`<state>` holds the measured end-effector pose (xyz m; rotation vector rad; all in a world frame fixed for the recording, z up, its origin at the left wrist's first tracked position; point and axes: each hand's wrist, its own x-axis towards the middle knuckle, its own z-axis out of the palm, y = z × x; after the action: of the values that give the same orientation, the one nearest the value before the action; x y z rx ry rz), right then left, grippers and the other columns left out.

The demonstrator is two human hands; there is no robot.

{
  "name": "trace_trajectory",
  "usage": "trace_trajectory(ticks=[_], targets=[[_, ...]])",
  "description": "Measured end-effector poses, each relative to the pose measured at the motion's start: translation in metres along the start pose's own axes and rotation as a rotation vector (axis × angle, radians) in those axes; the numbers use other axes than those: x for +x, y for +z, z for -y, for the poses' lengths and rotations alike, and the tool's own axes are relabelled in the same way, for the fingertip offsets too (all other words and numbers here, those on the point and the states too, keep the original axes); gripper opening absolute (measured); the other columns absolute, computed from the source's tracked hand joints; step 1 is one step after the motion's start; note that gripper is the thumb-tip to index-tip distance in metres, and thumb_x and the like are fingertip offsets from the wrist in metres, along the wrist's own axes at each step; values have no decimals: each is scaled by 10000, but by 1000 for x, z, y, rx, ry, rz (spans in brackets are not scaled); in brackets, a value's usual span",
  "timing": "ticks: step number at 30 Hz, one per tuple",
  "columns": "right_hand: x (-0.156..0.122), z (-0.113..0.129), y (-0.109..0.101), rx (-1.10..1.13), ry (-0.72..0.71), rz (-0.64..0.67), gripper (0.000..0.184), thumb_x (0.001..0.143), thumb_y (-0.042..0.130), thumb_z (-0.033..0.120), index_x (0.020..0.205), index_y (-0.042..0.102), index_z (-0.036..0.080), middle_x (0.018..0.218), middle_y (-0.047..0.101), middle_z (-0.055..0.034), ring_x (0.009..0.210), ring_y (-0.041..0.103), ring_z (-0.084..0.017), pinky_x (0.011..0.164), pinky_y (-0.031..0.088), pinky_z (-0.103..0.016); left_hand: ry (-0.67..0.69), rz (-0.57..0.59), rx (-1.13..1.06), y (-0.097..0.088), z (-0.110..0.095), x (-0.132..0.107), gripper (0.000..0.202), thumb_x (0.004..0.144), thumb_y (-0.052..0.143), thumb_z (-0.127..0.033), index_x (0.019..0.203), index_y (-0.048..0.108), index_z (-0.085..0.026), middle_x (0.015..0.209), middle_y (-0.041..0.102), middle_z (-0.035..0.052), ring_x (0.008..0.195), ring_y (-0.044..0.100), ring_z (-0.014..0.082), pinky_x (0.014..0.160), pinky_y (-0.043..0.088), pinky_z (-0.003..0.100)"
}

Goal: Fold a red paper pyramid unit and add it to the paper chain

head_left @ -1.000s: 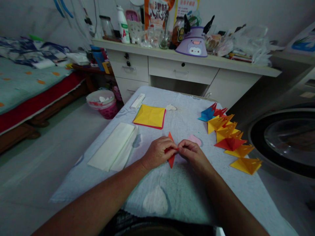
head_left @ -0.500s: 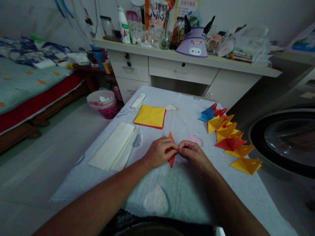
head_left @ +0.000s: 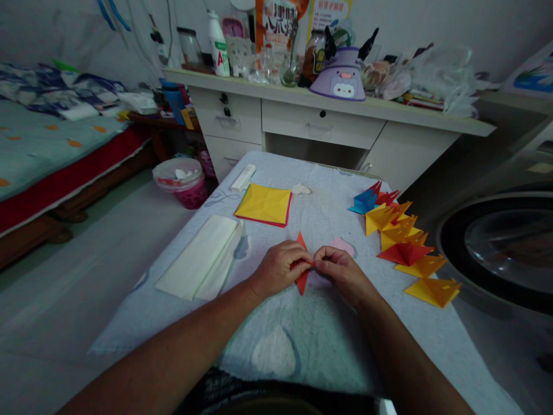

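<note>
A folded red-orange origami paper (head_left: 302, 283) is held between my two hands over the cloth-covered table (head_left: 337, 346). My left hand (head_left: 283, 265) pinches its body, the fingers covering the middle part. With thumb and forefinger, my right hand (head_left: 339, 268) grips a narrow tip of the same paper on the right. Pointed flaps stick out above and below the left fingers. Beyond my hands lies a stack of square creased papers (head_left: 264, 204), yellow on top with a red edge beneath. Several folded paper cranes (head_left: 406, 252) in yellow, red and blue stand in a row at the right.
A folded pale cloth or paper (head_left: 201, 256) lies left of my hands, with a small white box (head_left: 243, 178) farther back. A cluttered white desk (head_left: 298, 118) stands behind the table. To the left is a pink bin (head_left: 190, 193), to the right a round-doored washing machine (head_left: 510, 248).
</note>
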<state>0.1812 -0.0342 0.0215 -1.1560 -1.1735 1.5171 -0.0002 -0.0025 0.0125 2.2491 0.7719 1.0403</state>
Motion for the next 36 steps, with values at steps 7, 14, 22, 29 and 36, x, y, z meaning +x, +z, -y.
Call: trace_trajectory(ticks=[7,14,22,29,36], targets=[[1,-2,-1,-16,-7,10,265,681,757,392,672,609,172,607,497,44,562,376,-88,561,259,-249,-16,-1,-36,0,0,0,81,831,633,-121,845,688,-179,805,689,23,777,632,144,726,492,267],[1,-2,-1,-50,7,-11,248,670,747,373,661,604,171,594,495,43,551,366,-88,547,249,-247,-25,-11,-59,-1,-1,0,99,827,624,-108,838,692,-180,803,691,24,774,639,145,721,503,267],[1,-1,1,-72,8,-37,201,657,733,334,640,609,177,576,498,39,545,361,-89,525,248,-239,-4,-12,-38,0,0,-1,98,829,627,-117,851,693,-186,813,696,27,781,641,146,727,507,269],[0,-1,1,-78,-3,-18,210,678,731,347,662,615,173,593,499,37,558,374,-91,538,261,-241,-10,2,-50,0,-1,-1,102,811,618,-92,831,673,-175,800,675,28,774,632,147,721,504,272],[1,-1,1,-81,-7,-18,222,679,736,356,655,609,176,589,501,41,558,386,-94,544,274,-247,10,-10,-48,1,0,-2,103,837,601,-122,858,681,-183,808,679,30,779,629,147,727,504,282]])
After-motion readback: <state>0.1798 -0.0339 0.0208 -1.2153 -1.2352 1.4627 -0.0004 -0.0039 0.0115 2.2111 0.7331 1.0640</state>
